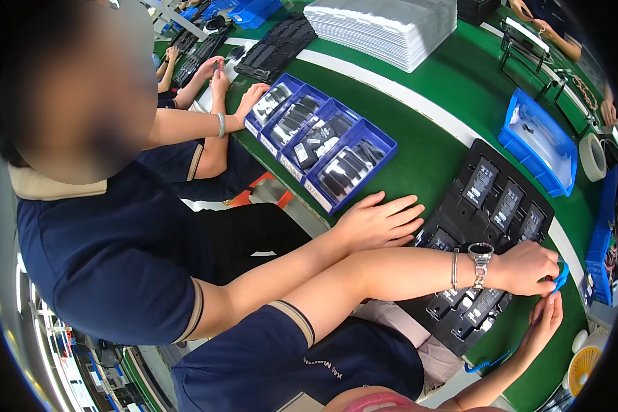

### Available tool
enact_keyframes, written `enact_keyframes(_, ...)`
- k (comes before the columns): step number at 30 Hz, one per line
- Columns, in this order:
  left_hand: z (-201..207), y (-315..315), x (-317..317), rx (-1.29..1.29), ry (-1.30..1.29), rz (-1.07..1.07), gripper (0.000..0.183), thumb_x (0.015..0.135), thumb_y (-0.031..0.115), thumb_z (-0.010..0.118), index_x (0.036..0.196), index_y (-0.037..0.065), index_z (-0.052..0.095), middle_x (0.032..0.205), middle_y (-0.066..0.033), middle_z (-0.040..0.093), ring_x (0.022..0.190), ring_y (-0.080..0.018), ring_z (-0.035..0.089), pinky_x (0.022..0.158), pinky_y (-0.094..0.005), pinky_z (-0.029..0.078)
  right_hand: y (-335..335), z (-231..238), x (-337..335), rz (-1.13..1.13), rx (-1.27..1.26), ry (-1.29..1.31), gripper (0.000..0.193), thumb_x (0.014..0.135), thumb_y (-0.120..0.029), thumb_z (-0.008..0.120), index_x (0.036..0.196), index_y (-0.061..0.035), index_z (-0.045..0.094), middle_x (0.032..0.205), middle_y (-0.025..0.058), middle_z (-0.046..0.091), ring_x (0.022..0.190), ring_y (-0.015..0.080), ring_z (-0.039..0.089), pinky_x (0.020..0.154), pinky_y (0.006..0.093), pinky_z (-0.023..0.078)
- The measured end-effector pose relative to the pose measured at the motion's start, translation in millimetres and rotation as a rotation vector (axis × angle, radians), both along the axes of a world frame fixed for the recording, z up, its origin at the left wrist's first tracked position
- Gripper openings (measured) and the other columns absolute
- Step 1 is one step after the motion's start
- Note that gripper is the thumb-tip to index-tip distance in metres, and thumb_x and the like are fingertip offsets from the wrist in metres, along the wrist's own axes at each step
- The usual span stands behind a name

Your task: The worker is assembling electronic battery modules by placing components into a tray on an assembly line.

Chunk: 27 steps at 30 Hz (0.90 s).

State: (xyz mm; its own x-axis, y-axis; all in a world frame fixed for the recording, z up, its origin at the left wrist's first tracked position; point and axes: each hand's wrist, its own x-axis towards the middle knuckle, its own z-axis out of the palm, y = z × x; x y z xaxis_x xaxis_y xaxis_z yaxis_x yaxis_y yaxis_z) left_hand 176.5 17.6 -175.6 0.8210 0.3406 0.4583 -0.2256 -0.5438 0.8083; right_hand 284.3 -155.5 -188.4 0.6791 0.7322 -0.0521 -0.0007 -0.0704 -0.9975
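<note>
Two hands of the wearer meet just beyond the right edge of a black tray (456, 213), around a small blue band (562, 277). The left hand (527, 266), its forearm reaching across the tray, has its fingers closed on the band; the right hand (544, 321) rises from below with fingertips at the band's lower end, though at this bent rim one cannot tell whether they grip it. A blue coiled cord (487, 364) lies near the right forearm. The step in hand appears to be handling the band; the next move would seem to call for a sure fingertip hold, with the left forearm clear of the black modules (479, 182) in the tray. A co-worker's hand (384, 221) rests spread on the green table (419, 154), between the tray and a divided blue box (281, 161).
</note>
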Motion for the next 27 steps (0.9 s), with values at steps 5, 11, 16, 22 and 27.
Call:
enact_keyframes(5, -1.5, 1.8, 0.1, -0.007, 0.041, -0.023, 0.021, 0.08, 0.024, 0.063, 0.079, 0.003, 0.063, 0.082, -0.0113, 0.059, 0.067, -0.0328, 0.062, 0.062, -0.0448, 0.047, 5.9, 2.4, -6.3, -0.016, -0.048, -0.021, 0.025, 0.1, -0.024, 0.049, 0.08, -0.0093, 0.05, 0.055, -0.0076, 0.034, 0.047, 0.0008, 0.026, 0.043, 0.0198, 0.017)
enact_keyframes(11, -3.8, -1.6, 4.1, -0.006, 0.017, 0.012, 0.022, 0.082, 0.023, 0.061, 0.071, 0.004, 0.059, 0.078, -0.0103, 0.058, 0.065, -0.0318, 0.061, 0.059, -0.0448, 0.047, 9.1, 6.4, -10.7, -0.002, -0.089, -0.181, 0.028, 0.101, -0.023, 0.047, 0.077, -0.0095, 0.049, 0.054, -0.0062, 0.036, 0.046, 0.0016, 0.028, 0.043, 0.0199, 0.018)
enact_keyframes(16, -0.2, 2.0, 1.9, 0.025, 0.019, -0.041, 0.023, 0.085, 0.025, 0.061, 0.077, 0.003, 0.058, 0.08, -0.0097, 0.056, 0.065, -0.0314, 0.06, 0.057, -0.0431, 0.047, 9.6, 13.5, -14.3, -0.012, -0.096, -0.247, 0.028, 0.101, -0.024, 0.047, 0.076, -0.0096, 0.049, 0.055, -0.0063, 0.036, 0.048, 0.0014, 0.028, 0.044, 0.02, 0.018)
enact_keyframes(22, 0.6, 1.7, 2.6, 0.021, 0.02, -0.055, 0.024, 0.084, 0.027, 0.063, 0.077, 0.004, 0.059, 0.077, -0.0081, 0.058, 0.064, -0.03, 0.061, 0.056, -0.0417, 0.047, 5.8, 13.6, -16.6, -0.049, -0.118, -0.355, 0.029, 0.1, -0.023, 0.048, 0.076, -0.0077, 0.05, 0.057, -0.0067, 0.035, 0.05, 0.0014, 0.028, 0.045, 0.0206, 0.018)
enact_keyframes(27, 2.2, 3.8, -0.1, 0.011, 0.041, -0.075, 0.025, 0.085, 0.027, 0.062, 0.074, 0.005, 0.059, 0.074, -0.0074, 0.059, 0.063, -0.0295, 0.062, 0.056, -0.0408, 0.047, 6.9, 23.4, -21.6, -0.018, -0.184, -0.368, 0.032, 0.098, -0.021, 0.052, 0.073, -0.0012, 0.054, 0.06, -0.005, 0.037, 0.053, 0.0033, 0.029, 0.049, 0.023, 0.019)
